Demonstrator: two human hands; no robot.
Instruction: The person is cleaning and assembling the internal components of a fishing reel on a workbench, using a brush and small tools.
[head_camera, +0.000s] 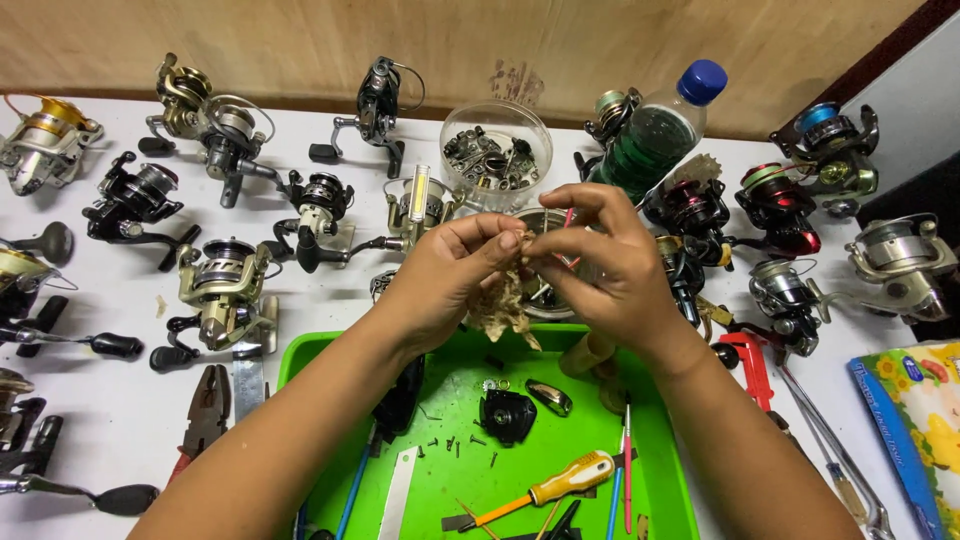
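White worktable (120, 420), smooth and matte; everything below is located relative to the green tray (660, 480).

Green tray: moulded plastic with a raised rim, at the near edge of the table. Judged to serve as a catch basin, since loose small screws (455, 442), a black reel housing part (506, 415) and a yellow-handled screwdriver (555, 488) all lie inside it.

Spinning reels (225, 290): metal and black plastic, ranged in rows left, right and beyond the tray, handles sticking out.

Clear bottle (655, 130) with blue cap, leaning beyond the tray's far right corner. Clear round tub (495, 150) of small metal parts stands beyond the far rim.

Left hand (445, 280) and right hand (600, 265), raised just above the tray's far rim: both are pinched together on a small part (527, 245), too hidden to identify. A frayed tan rag (500, 305) hangs beneath them, likely for wiping. A thin red stick (568, 216) rises from the right fingers.
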